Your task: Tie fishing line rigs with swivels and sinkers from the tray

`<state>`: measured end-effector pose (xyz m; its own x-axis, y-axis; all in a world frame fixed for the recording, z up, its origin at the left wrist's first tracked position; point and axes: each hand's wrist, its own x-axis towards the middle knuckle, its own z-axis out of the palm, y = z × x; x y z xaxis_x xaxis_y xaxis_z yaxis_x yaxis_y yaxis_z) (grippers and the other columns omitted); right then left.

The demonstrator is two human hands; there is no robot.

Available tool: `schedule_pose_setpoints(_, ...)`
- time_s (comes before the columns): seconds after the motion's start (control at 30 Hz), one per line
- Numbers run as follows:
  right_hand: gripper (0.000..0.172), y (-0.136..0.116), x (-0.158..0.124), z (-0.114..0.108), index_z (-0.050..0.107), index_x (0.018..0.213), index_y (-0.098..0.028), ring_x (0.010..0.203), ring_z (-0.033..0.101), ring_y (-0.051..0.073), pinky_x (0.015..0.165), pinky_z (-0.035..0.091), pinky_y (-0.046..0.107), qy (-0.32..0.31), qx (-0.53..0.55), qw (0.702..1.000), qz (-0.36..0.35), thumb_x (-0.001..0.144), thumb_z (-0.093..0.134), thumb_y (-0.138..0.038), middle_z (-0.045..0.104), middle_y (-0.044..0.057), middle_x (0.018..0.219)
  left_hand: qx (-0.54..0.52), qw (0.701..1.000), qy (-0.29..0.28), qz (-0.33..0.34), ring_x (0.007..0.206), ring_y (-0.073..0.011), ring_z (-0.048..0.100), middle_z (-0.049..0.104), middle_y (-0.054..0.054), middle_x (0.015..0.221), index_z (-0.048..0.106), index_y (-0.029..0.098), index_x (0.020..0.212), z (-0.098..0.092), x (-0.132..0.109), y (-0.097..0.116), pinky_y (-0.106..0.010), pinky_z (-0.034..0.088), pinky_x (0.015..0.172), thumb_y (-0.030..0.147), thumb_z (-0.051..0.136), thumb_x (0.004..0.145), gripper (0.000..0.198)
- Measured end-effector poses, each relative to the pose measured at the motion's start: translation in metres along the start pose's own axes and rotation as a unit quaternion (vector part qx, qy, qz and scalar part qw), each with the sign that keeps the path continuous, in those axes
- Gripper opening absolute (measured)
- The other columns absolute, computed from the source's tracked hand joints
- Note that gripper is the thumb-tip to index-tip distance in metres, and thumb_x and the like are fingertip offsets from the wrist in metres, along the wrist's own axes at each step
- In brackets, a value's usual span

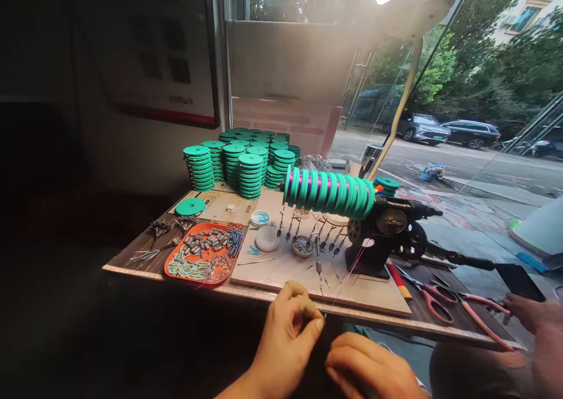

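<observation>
The mounted spools (329,193) are banded green and purple, the tray (169,267) orange, the scissors' handles (428,303) pink, the board (272,279) beige.

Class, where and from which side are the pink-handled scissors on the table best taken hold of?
Probably by the pink finger loops, with the right hand coming from the table's front edge. The scissors lie with loops toward that edge and blades pointing away, so the hand would avoid the blades. The pliers lie just to the right, so keep left of them.
</observation>
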<state>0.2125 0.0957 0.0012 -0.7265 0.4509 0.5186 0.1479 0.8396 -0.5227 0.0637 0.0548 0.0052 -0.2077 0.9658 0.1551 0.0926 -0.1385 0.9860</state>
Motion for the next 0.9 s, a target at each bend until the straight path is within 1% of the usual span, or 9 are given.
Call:
schedule_pose_setpoints(0.1, 0.019, -0.004, 0.028, -0.013, 0.057, 0.079, -0.018, 0.057, 0.054, 0.009, 0.052, 0.040, 0.017, -0.035, 0.002, 0.999, -0.002, 0.086, 0.039, -0.017, 0.060, 0.001, 0.067, 0.114, 0.990, 0.024, 0.085, 0.074, -0.0167, 0.049, 0.044, -0.004, 0.077, 0.054, 0.015, 0.066, 0.000, -0.003, -0.004, -0.027, 0.040, 0.067, 0.012, 0.049, 0.077, 0.013)
schedule_pose_setpoints(0.27, 0.016, -0.007, 0.096, -0.023, 0.054, 0.060, -0.016, 0.056, 0.046, 0.011, 0.052, 0.033, 0.021, -0.155, 0.080, 0.961, 0.212, 0.075, 0.049, -0.021, 0.054, -0.001, 0.057, 0.281, 0.928, 0.129, 0.207, 0.065, -0.0150, 0.054, 0.046, -0.007, 0.080, 0.057, 0.016, 0.076, 0.000, -0.005, -0.031, -0.024, 0.042, 0.060, 0.007, 0.039, 0.081, 0.021)
schedule_pose_setpoints(0.4, 0.013, 0.000, 0.127, -0.014, 0.052, 0.057, -0.014, 0.051, 0.046, 0.008, 0.049, 0.034, 0.019, -0.248, 0.163, 0.912, 0.285, 0.069, 0.048, -0.015, 0.057, -0.001, 0.058, 0.384, 0.867, 0.188, 0.257, 0.059, -0.0144, 0.052, 0.048, -0.006, 0.075, 0.059, 0.019, 0.076, -0.003, -0.002, -0.043, -0.023, 0.040, 0.053, 0.004, 0.041, 0.078, 0.023)
schedule_pose_setpoints(0.53, 0.013, 0.010, 0.144, -0.010, 0.053, 0.052, -0.014, 0.036, 0.030, 0.004, 0.036, 0.022, 0.017, -0.325, 0.152, 0.874, 0.328, 0.065, 0.051, -0.009, 0.048, -0.005, 0.044, 0.385, 0.835, 0.201, 0.337, 0.073, -0.0185, 0.058, 0.057, -0.012, 0.086, 0.059, 0.014, 0.083, -0.005, 0.000, -0.037, -0.023, 0.044, 0.058, -0.001, 0.043, 0.074, 0.024)
schedule_pose_setpoints(0.63, 0.012, 0.012, 0.157, -0.010, 0.054, 0.053, -0.015, 0.031, 0.025, 0.004, 0.033, 0.018, 0.017, -0.379, 0.135, 0.842, 0.359, 0.063, 0.057, -0.009, 0.035, -0.008, 0.034, 0.362, 0.832, 0.177, 0.382, 0.085, -0.0218, 0.059, 0.062, -0.015, 0.094, 0.058, 0.011, 0.088, -0.006, 0.000, -0.033, -0.025, 0.046, 0.068, -0.002, 0.042, 0.074, 0.025)
schedule_pose_setpoints(0.7, 0.013, 0.007, 0.162, -0.010, 0.054, 0.052, -0.015, 0.031, 0.025, 0.005, 0.032, 0.018, 0.018, -0.396, 0.120, 0.836, 0.360, 0.063, 0.059, -0.010, 0.033, -0.009, 0.033, 0.359, 0.843, 0.143, 0.375, 0.080, -0.0213, 0.059, 0.063, -0.014, 0.085, 0.058, 0.011, 0.083, -0.008, 0.000, -0.031, -0.026, 0.046, 0.068, -0.002, 0.041, 0.075, 0.024)
schedule_pose_setpoints(0.77, 0.014, 0.000, 0.159, -0.013, 0.055, 0.053, -0.014, 0.034, 0.031, 0.005, 0.035, 0.024, 0.018, -0.385, 0.106, 0.853, 0.335, 0.066, 0.058, -0.010, 0.038, -0.007, 0.038, 0.345, 0.873, 0.103, 0.329, 0.072, -0.0201, 0.058, 0.061, -0.012, 0.074, 0.059, 0.012, 0.074, -0.010, 0.000, -0.027, -0.026, 0.044, 0.062, 0.000, 0.041, 0.076, 0.022)
schedule_pose_setpoints(0.83, 0.006, -0.004, 0.143, -0.018, 0.059, 0.067, -0.014, 0.049, 0.046, 0.008, 0.046, 0.034, 0.018, -0.333, 0.093, 0.891, 0.293, 0.072, 0.056, -0.013, 0.053, -0.002, 0.056, 0.263, 0.939, 0.073, 0.210, 0.065, -0.0171, 0.055, 0.058, -0.008, 0.067, 0.058, 0.012, 0.068, -0.012, 0.003, -0.021, -0.024, 0.040, 0.058, 0.006, 0.044, 0.078, 0.019)
schedule_pose_setpoints(0.9, 0.010, -0.002, 0.114, -0.023, 0.058, 0.086, -0.017, 0.068, 0.053, 0.011, 0.058, 0.038, 0.020, -0.226, 0.043, 0.953, 0.198, 0.080, 0.050, -0.018, 0.060, 0.002, 0.078, 0.049, 0.997, 0.059, -0.003, 0.059, -0.0119, 0.049, 0.053, -0.003, 0.061, 0.057, 0.012, 0.062, -0.013, 0.007, -0.013, -0.019, 0.037, 0.053, 0.011, 0.054, 0.075, 0.013)
